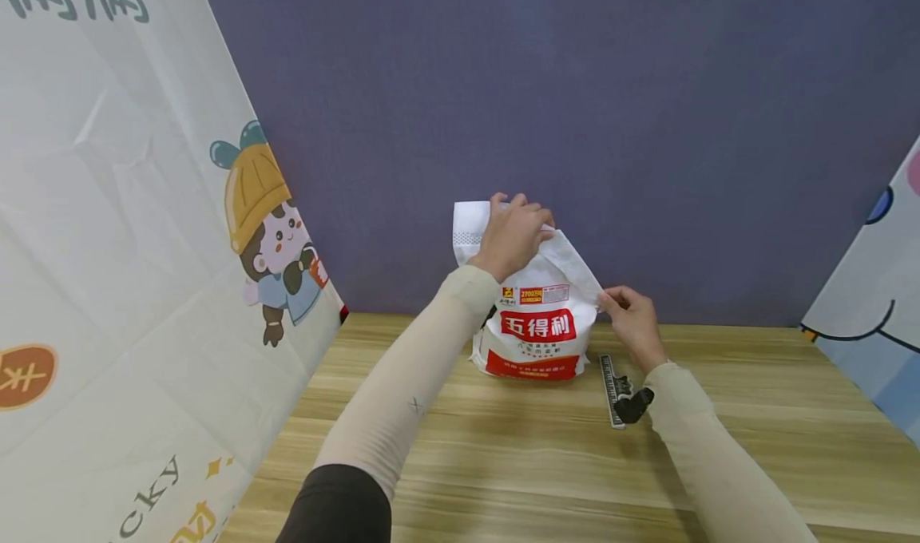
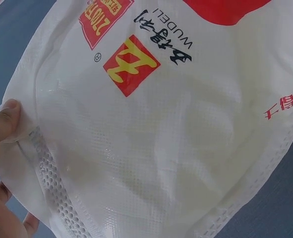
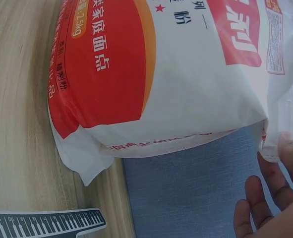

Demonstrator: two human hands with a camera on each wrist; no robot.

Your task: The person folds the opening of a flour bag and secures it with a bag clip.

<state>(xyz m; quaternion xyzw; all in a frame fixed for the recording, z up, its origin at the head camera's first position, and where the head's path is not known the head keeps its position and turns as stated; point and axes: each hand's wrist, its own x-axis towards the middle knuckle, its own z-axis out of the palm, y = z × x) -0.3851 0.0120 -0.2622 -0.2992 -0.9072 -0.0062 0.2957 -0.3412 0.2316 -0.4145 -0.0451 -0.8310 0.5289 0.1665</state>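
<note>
A white and red flour bag (image 1: 537, 351) stands upright on the wooden table, its loose top raised above the filled lower part. My left hand (image 1: 512, 235) grips the top edge; in the left wrist view the thumb (image 2: 8, 118) lies on the bag's front (image 2: 151, 139) and the other fingers go behind it. At the right upper corner, my right hand (image 1: 632, 319) pinches the bag's edge between thumb and forefinger. The right wrist view shows that pinch beside the bag (image 3: 196, 94), with the remaining fingers (image 3: 258, 198) loosely bent.
A black and white ruler-like strip (image 1: 611, 391) lies on the wooden table (image 1: 503, 463), right of the bag and near the right wrist. Behind the bag rises a blue-grey panel (image 1: 575, 88). Printed white sheets (image 1: 108, 208) border the left and right sides.
</note>
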